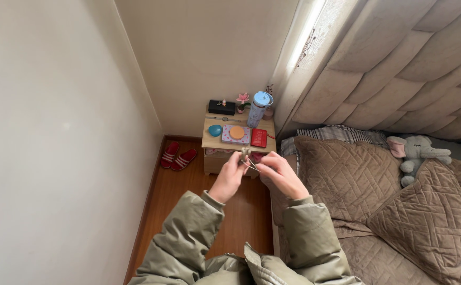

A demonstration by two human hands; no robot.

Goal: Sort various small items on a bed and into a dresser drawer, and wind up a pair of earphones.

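Sleeves: two padded olive-green jacket sleeves (199, 232) fill the bottom of the view, reaching forward from the person.
Left hand: the left hand (229, 177) is raised above the wooden floor, fingers curled in, its grip closed to a pinch on the upper end of a small pale object (246, 153).
Right hand: the right hand (280, 171) is just beside the left, its grip also closed, thumb and forefinger pinched on the thin lower part of the same object.
Small object: it is held in the air between both hands, in front of the nightstand; it is too small to tell what it is, though thin wire-like lines run from it toward the right hand.
Nightstand: a light wooden nightstand (209, 141) stands in the corner beyond the hands, between the wall and the bed.
Tabletop: on it lie a teal heart-shaped item (215, 130), a patterned box (227, 138) with an orange round disc (237, 132) on top, a red wallet (259, 138), a black box (222, 107), a small pink flower (242, 98) and a tall blue tumbler (259, 108).
Floor: a pair of red slippers (177, 157) sits left of the nightstand, against the wall.
Bed: brown quilted pillows (346, 179) cover the bed at the right, with a grey toy elephant (416, 152) lying near the padded headboard (399, 68).
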